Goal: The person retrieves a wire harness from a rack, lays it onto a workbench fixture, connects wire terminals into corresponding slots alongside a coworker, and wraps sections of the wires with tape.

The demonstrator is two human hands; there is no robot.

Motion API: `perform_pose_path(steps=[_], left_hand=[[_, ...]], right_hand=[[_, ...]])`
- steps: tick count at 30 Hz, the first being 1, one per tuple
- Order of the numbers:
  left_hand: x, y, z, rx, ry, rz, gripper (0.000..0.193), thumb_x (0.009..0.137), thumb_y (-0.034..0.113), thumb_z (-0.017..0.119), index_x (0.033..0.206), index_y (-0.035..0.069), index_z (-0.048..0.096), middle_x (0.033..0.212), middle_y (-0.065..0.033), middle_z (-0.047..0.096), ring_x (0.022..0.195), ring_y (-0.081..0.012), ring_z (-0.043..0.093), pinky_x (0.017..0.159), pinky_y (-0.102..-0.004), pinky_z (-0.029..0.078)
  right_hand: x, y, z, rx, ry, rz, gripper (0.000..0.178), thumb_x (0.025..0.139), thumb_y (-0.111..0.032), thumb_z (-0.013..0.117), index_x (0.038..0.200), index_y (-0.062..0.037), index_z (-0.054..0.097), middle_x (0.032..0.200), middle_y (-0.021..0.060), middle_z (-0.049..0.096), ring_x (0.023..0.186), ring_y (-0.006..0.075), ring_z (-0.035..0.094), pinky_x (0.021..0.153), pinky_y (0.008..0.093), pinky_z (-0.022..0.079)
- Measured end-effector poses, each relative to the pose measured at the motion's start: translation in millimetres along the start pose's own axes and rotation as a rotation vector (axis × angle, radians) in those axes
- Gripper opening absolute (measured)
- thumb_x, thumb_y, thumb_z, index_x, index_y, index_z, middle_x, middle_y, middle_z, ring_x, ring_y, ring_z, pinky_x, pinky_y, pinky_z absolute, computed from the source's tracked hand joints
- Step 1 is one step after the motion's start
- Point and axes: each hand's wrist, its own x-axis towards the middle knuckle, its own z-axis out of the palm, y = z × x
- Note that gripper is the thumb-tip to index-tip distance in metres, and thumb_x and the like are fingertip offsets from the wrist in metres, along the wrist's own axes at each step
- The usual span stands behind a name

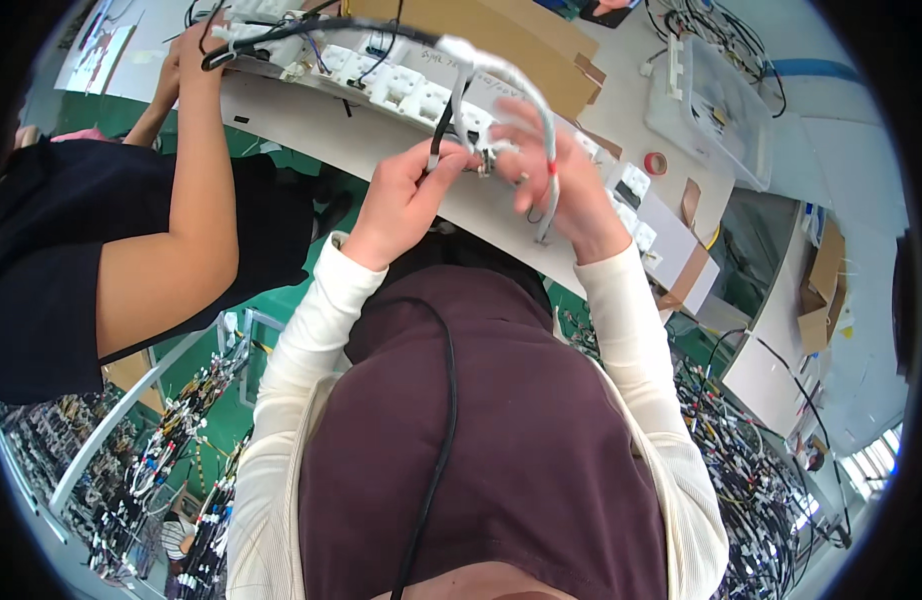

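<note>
Our left hand [406,195] pinches a thin black cable [441,128] between thumb and fingers. Our right hand [551,180], at three o'clock of it, grips a bundle of grey sheathed cables with a red band [549,150]. Both hover above the white workbench [301,130], a co-worker's bare arm [196,200] at nine o'clock.

Counts: two people at the bench, three hands visible. One clear plastic bin [716,100], one red tape roll [656,162]. White socket modules [411,90] along the board [311,130]: roughly eight, fisheye blur makes that uncertain. Two cardboard boxes [821,290], right.
</note>
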Motion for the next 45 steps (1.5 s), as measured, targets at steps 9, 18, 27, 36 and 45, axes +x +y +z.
perform_pose_path(steps=[9, 18, 27, 36, 45], left_hand=[[-22.4, -26.9, -7.2, 0.164, 0.099, 0.076, 0.018, 0.089, -0.004, 0.051, 0.107, -0.003, 0.054, 0.087, -0.0211, 0.062, 0.075, -0.0377, 0.061, 0.065, -0.0355, 0.048], [-43.8, -70.7, 8.6, -0.061, 0.349, -0.157, 0.014, 0.086, -0.002, 0.064, 0.096, 0.0, 0.055, 0.075, -0.0074, 0.057, 0.064, -0.0147, 0.054, 0.057, -0.0244, 0.04], [-98.0, -202.5, -30.1, 0.203, 0.171, -0.255, 0.014, 0.082, -0.004, 0.065, 0.095, 0.001, 0.064, 0.099, -0.0141, 0.066, 0.091, -0.0273, 0.065, 0.082, -0.032, 0.051], [-157.2, -266.4, -41.2, 0.424, 0.041, -0.42, 0.017, 0.091, 0.014, 0.066, 0.104, 0.004, 0.062, 0.106, -0.0162, 0.066, 0.102, -0.0381, 0.063, 0.086, -0.0424, 0.05], [-70.5, -76.3, -39.1, -0.467, 0.581, -0.3, 0.014, 0.103, 0.018, 0.051, 0.096, 0.006, 0.051, 0.072, 0.0009, 0.05, 0.055, -0.0086, 0.048, 0.047, -0.0235, 0.038]], right_hand=[[16.1, 37.8, 17.7, -1.42, -0.167, -0.394, 0.026, 0.073, -0.002, 0.08, 0.096, -0.001, 0.069, 0.098, 0.0062, 0.063, 0.078, 0.0179, 0.067, 0.065, 0.0278, 0.056], [74.3, 53.3, -1.2, -1.695, -0.148, -0.9, 0.026, 0.068, -0.002, 0.078, 0.092, -0.0074, 0.07, 0.096, 0.0055, 0.069, 0.081, 0.0216, 0.068, 0.066, 0.0313, 0.056], [84.2, 52.9, 2.8, -1.597, 0.009, -0.607, 0.02, 0.07, 0.01, 0.073, 0.084, -0.0039, 0.071, 0.089, 0.0074, 0.072, 0.082, 0.0193, 0.07, 0.066, 0.027, 0.058], [108.9, 30.2, 21.1, -1.812, 0.197, -0.236, 0.03, 0.065, -0.011, 0.08, 0.092, -0.0077, 0.069, 0.098, 0.0083, 0.065, 0.097, 0.025, 0.058, 0.083, 0.0352, 0.047], [98.8, -11.8, -47.7, -1.241, 0.024, -0.015, 0.034, 0.082, -0.018, 0.077, 0.11, -0.0015, 0.066, 0.104, 0.0059, 0.067, 0.093, 0.0162, 0.063, 0.084, 0.027, 0.048]])
